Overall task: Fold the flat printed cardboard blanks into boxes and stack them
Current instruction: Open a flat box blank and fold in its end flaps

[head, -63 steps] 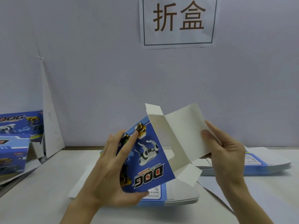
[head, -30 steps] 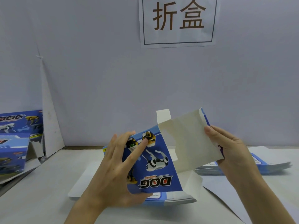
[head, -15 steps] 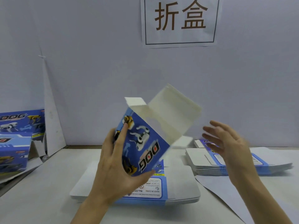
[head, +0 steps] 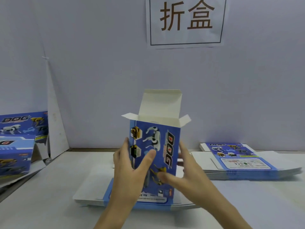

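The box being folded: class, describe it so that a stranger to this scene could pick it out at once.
Find the wall sign; straight below it, above the table, a blue box is held between left grip and right grip. Blanks lie flat beneath it and to its right, boxes sit far left; only this one is held upright, white top flaps open.

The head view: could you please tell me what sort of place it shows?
Probably a box-folding workstation: wall sign reading 折盒, stacks of flat blanks, folded boxes at left.
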